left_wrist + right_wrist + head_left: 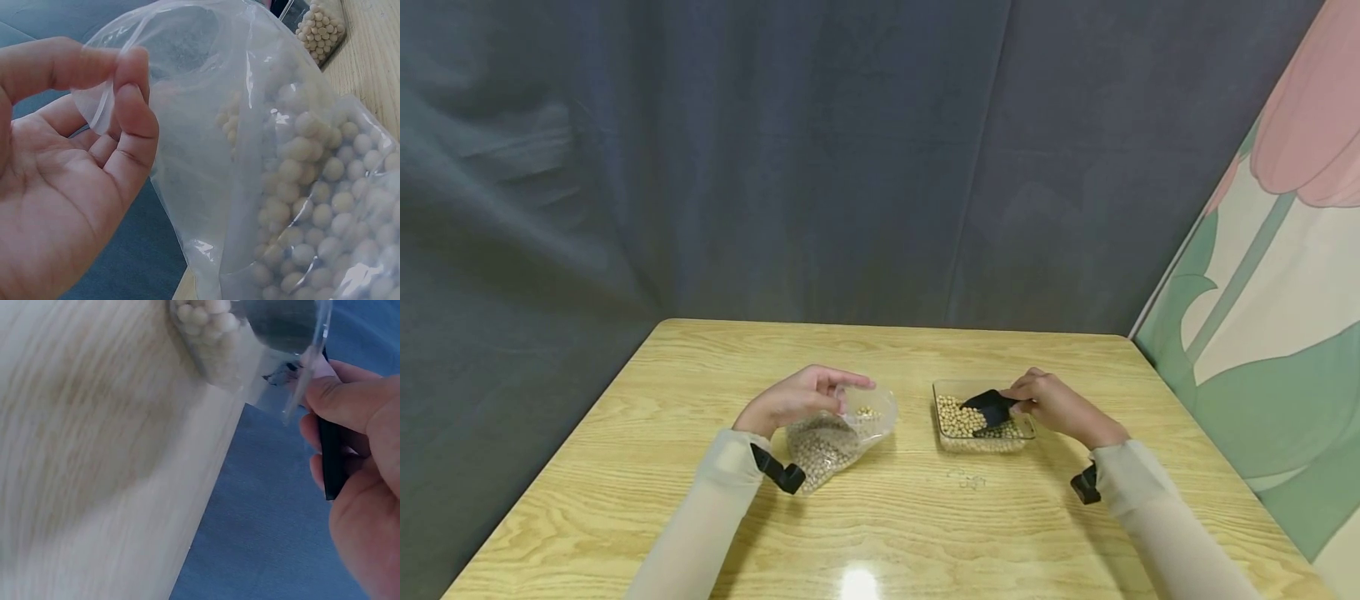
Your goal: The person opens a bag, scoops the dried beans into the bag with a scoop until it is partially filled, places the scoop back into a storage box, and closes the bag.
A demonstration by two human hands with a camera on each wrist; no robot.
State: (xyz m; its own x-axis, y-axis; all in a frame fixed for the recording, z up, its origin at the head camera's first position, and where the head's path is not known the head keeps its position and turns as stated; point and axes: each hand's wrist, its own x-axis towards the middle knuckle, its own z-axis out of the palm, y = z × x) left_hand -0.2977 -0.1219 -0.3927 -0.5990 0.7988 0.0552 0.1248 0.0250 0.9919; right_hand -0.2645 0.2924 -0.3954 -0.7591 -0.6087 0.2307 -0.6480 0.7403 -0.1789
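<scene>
My left hand point(793, 402) pinches the top edge of a clear plastic bag point(200, 250) between thumb and fingers. The bag's mouth gapes, and plenty of round, pale-yellow beans point(322, 215), like soybeans, fill its lower part. On the right, my right hand point(1063, 408) grips the handle of a black scoop point(988, 403). The scoop's blade lies tilted inside a clear rectangular container point(938, 427), among the same kind of beans point(957, 418). In the right wrist view, the handle point(331, 462) sticks out past the container's rim, with fingers curled round it.
Both bag and container stand on a wood-grain table point(625, 467), with a gap between them. Small, faint marks or bits point(966, 479) lie in front of the container. A dark curtain point(850, 167) hangs behind the table, and a flower-patterned panel point(1247, 333) borders the right side.
</scene>
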